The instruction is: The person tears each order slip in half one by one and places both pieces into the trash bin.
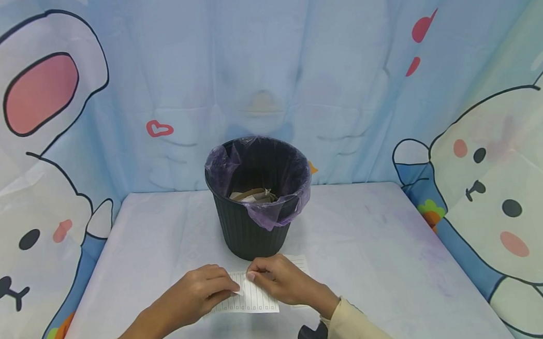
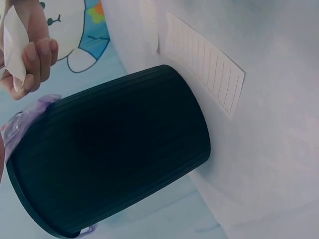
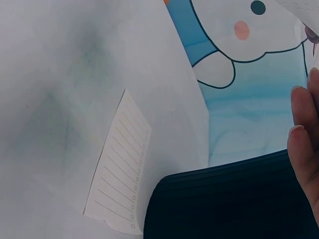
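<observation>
Both hands are close together in front of the bin in the head view. My left hand [image 1: 199, 293] pinches a small piece of white paper between fingertips and thumb. Close beside it, my right hand [image 1: 283, 280] also pinches the paper, with its fingers curled. A folded or crumpled part of the paper [image 2: 16, 47] shows at a hand in the left wrist view. A lined sheet with small checkboxes [image 1: 256, 300] appears beneath the hands, and another lined sheet [image 1: 298, 263] is partly hidden behind the right hand. In the right wrist view, a lined sheet [image 3: 119, 169] lies on the table.
A black ribbed bin [image 1: 252, 238] with a purple liner [image 1: 274, 216] stands just beyond the hands. Brown and white scraps [image 1: 254, 195] lie inside it. The white-covered table [image 1: 375, 261] meets a blue cartoon-print curtain [image 1: 255, 61] at the back and sides.
</observation>
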Available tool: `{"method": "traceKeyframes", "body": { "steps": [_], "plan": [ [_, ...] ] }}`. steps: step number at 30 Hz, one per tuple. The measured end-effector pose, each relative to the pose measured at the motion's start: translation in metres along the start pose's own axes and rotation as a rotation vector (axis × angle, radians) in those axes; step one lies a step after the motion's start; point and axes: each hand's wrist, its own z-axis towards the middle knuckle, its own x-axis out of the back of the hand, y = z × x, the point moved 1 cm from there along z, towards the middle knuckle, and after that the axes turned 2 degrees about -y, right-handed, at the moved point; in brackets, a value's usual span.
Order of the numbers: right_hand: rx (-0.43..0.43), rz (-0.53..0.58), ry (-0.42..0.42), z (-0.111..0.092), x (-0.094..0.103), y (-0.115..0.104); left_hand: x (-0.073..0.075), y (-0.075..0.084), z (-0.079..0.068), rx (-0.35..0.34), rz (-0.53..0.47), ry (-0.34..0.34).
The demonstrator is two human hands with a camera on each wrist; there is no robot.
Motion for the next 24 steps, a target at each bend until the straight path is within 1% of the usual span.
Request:
{"method": "traceKeyframes", "body": {
  "steps": [5, 17, 24],
  "plan": [
    [-0.001, 0.002, -0.004, -0.0003, 0.0003, 0.0005, -0.0001, 0.0009, 0.0002, 0.01, -0.001, -0.009],
    [0.013, 0.001, 0.0, -0.0005, 0.0005, 0.0011, 0.0012, 0.0011, 0.0008, 0.001, 0.0, 0.001],
    [0.011, -0.013, 0.001, -0.0008, 0.0005, 0.0009, 0.0007, 0.0005, 0.0003, 0.01, 0.002, -0.002]
  ]
}}
